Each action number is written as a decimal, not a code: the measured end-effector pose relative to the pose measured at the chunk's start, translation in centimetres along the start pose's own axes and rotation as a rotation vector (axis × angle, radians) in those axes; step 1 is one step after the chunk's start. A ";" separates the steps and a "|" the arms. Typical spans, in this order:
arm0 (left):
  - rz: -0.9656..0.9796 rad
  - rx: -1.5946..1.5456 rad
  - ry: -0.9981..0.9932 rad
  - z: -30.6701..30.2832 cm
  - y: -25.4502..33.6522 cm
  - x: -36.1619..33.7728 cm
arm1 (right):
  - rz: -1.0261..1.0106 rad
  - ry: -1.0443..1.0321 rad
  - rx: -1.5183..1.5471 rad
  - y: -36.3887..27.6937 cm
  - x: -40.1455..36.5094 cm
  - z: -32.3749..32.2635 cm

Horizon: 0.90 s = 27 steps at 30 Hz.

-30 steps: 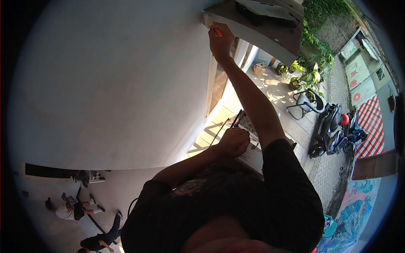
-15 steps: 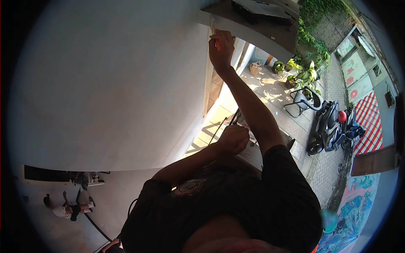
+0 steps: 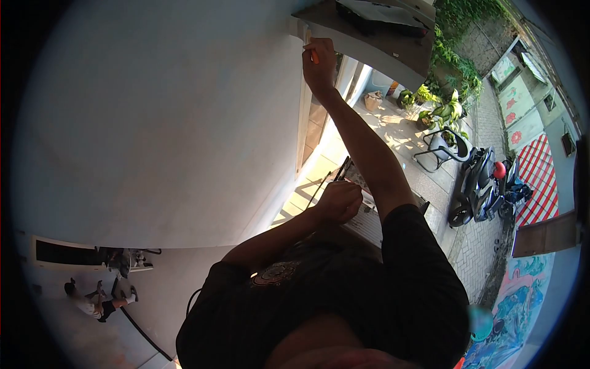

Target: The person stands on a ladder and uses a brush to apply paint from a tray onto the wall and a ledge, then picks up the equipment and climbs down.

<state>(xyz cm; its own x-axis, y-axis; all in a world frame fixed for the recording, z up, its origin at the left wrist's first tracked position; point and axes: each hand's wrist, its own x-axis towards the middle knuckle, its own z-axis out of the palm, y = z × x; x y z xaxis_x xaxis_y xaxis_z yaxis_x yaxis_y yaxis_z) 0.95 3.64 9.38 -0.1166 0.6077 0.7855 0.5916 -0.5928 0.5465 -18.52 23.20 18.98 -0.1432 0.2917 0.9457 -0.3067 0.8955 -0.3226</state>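
My right hand [image 3: 319, 64] is raised at the end of an outstretched arm, its fingers closed around what looks like a paintbrush [image 3: 315, 56]. The orange handle shows between the fingers; its pale far end is mostly hidden by the hand. It points at the corner where the pale wall [image 3: 153, 123] meets the underside of a grey overhanging ledge [image 3: 369, 46]. Close to my chest, my left hand [image 3: 341, 202] is curled into a fist. What that fist holds, if anything, does not show.
A dark-framed panel lies on the ledge. Below are potted plants [image 3: 424, 120], a black-framed chair [image 3: 445, 147] and parked motorbikes [image 3: 482, 190]. A doorway [image 3: 312, 132] opens beside the wall. Another person [image 3: 92, 304] is at the far lower left.
My right hand has shifted slightly up and left with the paintbrush, closer to the ledge corner. My left fist is nearly still. The distant person's arms moved.
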 end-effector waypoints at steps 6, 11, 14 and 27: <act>0.007 0.028 -0.036 -0.2 -0.2 -0.2 | 0.049 0.050 -0.021 -0.9 -0.6 -2.6; -0.001 0.032 -0.043 -0.1 -0.3 -0.1 | 0.057 0.074 -0.044 -1.4 -0.9 -4.9; -0.011 0.039 -0.066 0.0 -0.1 -0.1 | 0.032 0.089 -0.074 -2.2 -0.7 -6.5; -0.048 0.049 -0.076 0.2 0.2 0.0 | 0.089 0.130 -0.121 -2.8 -2.2 -11.7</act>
<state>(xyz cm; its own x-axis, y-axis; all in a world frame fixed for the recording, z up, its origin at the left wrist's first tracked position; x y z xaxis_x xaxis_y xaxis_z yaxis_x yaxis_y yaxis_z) 1.23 3.64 9.38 -0.0865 0.6743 0.7334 0.6256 -0.5362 0.5667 -6.34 23.95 18.21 -0.0394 0.4054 0.9133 -0.1820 0.8958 -0.4055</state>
